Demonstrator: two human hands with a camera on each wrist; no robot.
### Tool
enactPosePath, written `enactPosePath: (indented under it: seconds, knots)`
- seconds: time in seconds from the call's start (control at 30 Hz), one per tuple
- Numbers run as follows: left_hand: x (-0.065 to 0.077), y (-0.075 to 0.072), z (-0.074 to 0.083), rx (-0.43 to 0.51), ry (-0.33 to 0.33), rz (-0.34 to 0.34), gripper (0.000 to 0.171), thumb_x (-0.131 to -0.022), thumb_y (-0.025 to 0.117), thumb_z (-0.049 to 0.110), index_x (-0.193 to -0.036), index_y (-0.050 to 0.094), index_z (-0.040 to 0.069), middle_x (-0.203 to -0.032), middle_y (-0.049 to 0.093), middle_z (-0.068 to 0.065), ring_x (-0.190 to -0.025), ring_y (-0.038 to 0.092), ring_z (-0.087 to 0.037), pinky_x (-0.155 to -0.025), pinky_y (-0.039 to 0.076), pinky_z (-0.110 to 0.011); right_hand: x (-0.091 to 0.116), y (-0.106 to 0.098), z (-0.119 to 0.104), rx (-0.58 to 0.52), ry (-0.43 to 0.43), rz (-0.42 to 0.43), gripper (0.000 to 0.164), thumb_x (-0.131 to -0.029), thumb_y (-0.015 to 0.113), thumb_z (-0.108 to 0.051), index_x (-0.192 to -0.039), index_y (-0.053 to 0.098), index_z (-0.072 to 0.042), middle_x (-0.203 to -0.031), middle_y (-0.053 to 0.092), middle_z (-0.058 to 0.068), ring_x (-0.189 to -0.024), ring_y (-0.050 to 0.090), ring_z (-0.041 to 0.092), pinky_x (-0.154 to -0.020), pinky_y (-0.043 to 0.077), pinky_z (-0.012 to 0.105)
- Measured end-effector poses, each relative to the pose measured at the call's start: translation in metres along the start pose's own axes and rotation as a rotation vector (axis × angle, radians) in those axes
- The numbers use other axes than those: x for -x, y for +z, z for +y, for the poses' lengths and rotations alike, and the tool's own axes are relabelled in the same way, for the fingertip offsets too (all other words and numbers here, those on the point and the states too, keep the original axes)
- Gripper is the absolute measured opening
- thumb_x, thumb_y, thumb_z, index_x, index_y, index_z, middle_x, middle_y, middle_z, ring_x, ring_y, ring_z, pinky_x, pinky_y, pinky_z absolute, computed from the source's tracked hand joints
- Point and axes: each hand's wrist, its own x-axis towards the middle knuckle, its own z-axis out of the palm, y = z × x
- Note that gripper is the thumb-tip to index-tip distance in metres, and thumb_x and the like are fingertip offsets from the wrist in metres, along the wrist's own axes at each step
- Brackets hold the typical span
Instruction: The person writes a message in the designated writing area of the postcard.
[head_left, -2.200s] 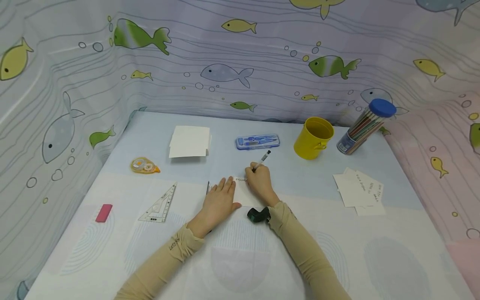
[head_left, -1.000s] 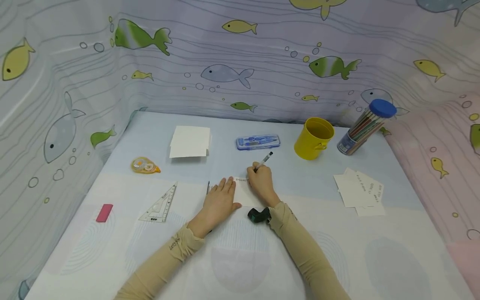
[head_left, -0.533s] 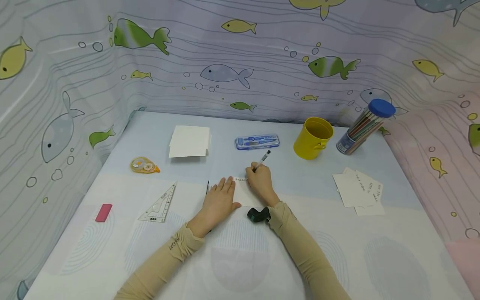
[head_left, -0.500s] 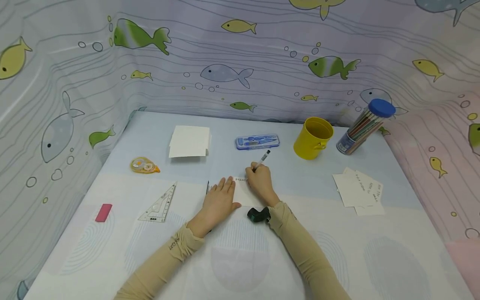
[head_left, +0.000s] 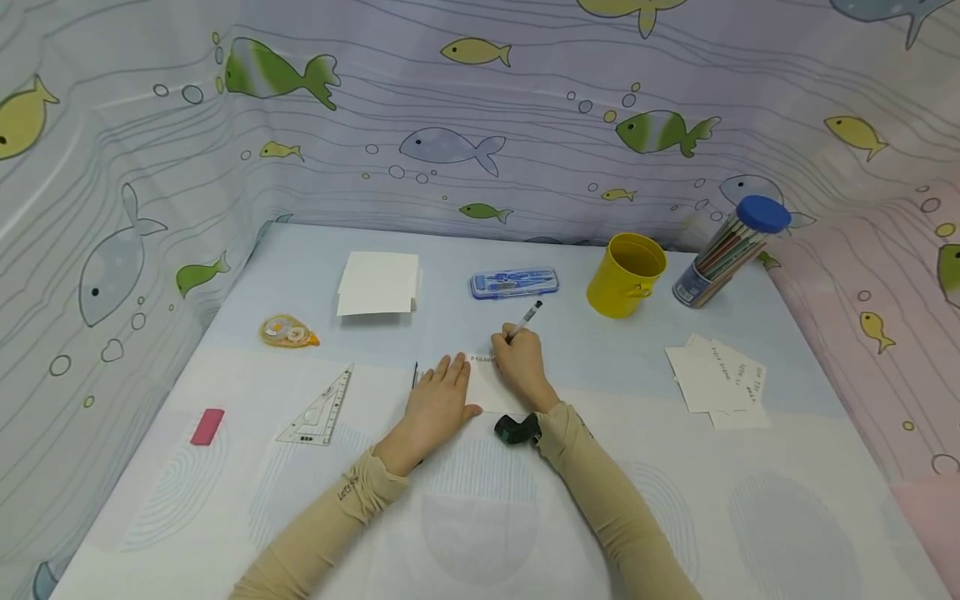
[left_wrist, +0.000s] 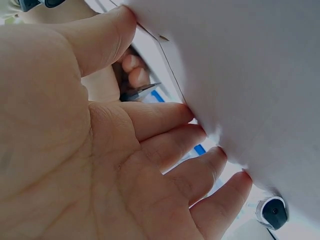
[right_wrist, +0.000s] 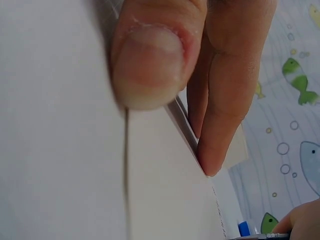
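My left hand [head_left: 437,404] rests with straight fingers on the left part of a white card [head_left: 487,390]. The left wrist view shows its palm [left_wrist: 100,165] from beneath, fingertips touching the white surface. With my right hand [head_left: 522,362] I grip a slim pen [head_left: 525,320], its dark upper end slanting up and right. A line of small handwriting [head_left: 482,358] runs along the card's top edge toward that hand, which covers the pen's tip in the head view. In the right wrist view the left thumb [right_wrist: 147,65] is close, with the right hand [right_wrist: 305,222] at the corner.
Behind the hands are stacked blank cards [head_left: 378,283], a blue compass set case [head_left: 514,283], a yellow mug [head_left: 621,287] and a blue-lidded tube of pencils [head_left: 720,262]. Written cards [head_left: 701,379] lie right; correction tape [head_left: 287,331], a set square [head_left: 318,417] and a pink eraser [head_left: 207,426] lie left.
The pen's upper end sways slightly as my right hand makes tiny movements at the written line. My left hand stays in place on the card.
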Motion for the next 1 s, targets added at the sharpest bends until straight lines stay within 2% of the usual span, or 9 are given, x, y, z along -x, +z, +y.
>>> enactPosePath:
  seconds: [0.33,0.63,0.87,1.0]
  knots:
    - [0.0002,0.0007,-0.0002,0.001,0.0,-0.004,0.074,-0.092,0.061,0.045,-0.143,0.043,-0.005,-0.151,0.04,-0.02,-0.14,0.038,-0.039,-0.11,0.039,-0.052,0.0017,-0.0007,-0.0015,-0.046,0.025,-0.013,0.036,-0.086,0.049,-0.005,-0.053,0.035,-0.014,-0.043,0.032,-0.004,-0.038,0.031,0.009,-0.04,0.021,0.019]
    - [-0.0003,0.0017,0.0002,0.009,-0.006,-0.015,0.074,-0.092,0.06,0.046,-0.143,0.042,-0.004,-0.152,0.038,-0.02,-0.141,0.036,-0.038,-0.111,0.038,-0.052,0.001,-0.0005,0.0012,-0.028,0.015,0.007,0.037,-0.085,0.048,-0.005,-0.053,0.032,-0.015,-0.043,0.032,-0.005,-0.038,0.034,0.009,-0.039,0.021,0.019]
    - [0.0001,0.0005,0.0004,0.003,-0.011,-0.027,0.074,-0.092,0.06,0.046,-0.144,0.041,-0.004,-0.153,0.038,-0.019,-0.142,0.036,-0.038,-0.111,0.038,-0.052,0.002,-0.0003,0.003,-0.03,-0.005,0.021,0.036,-0.085,0.047,-0.005,-0.053,0.033,-0.015,-0.042,0.032,-0.005,-0.037,0.029,0.008,-0.04,0.019,0.021]
    - [-0.0001,-0.0004,0.0002,-0.002,-0.006,-0.01,0.074,-0.092,0.06,0.046,-0.143,0.042,-0.004,-0.152,0.039,-0.02,-0.141,0.037,-0.038,-0.11,0.039,-0.052,0.0007,-0.0005,0.0012,-0.025,0.002,0.022,0.036,-0.085,0.048,-0.006,-0.052,0.035,-0.015,-0.041,0.035,-0.004,-0.037,0.033,0.009,-0.039,0.021,0.02]
